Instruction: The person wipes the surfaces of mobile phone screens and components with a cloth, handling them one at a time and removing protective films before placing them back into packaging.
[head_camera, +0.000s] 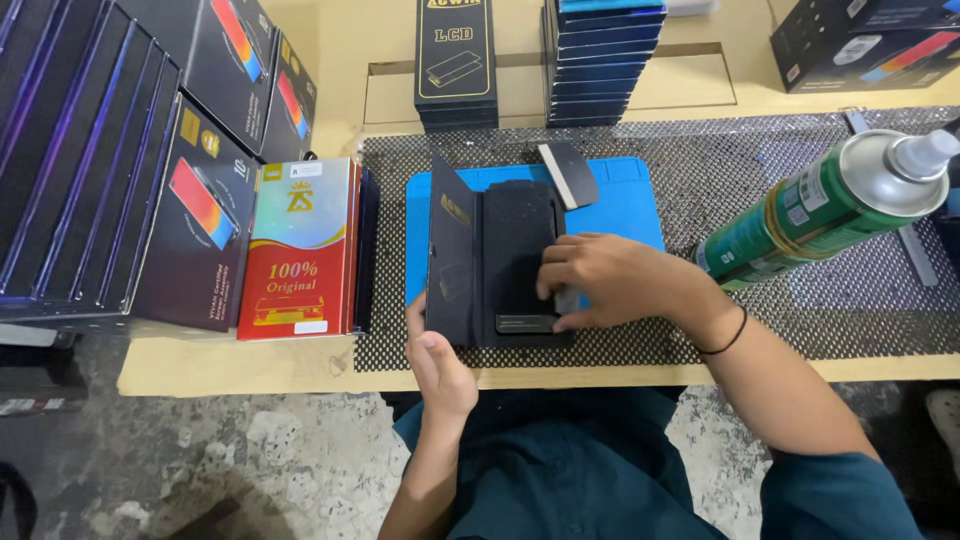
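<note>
A person sits at a workbench, seen from above. In front of them, an open black flat box (497, 262) lies on a blue silicone mat (630, 205), near the bench's front edge. Its lid stands open like a book cover on the left side. The box looks light and stiff, likely thin cardboard with a dark foam or screen insert, so it probably suits a grip along its edges rather than pressure on the flat middle, which may be fragile.

The right hand (612, 280) rests flat on the right half of the box, fingers loosely curled and spread narrow, pressing down on the insert rather than clasping it. The left hand (437, 360) steadies the lower left corner, thumb up against the open lid, fingers hidden beneath, so its full grip cannot be told.

A green spray can (800, 215) lies tilted on the right. A red and iridescent retail box (298, 250) stands just left of the mat, beside stacks of dark boxes (90, 160).
</note>
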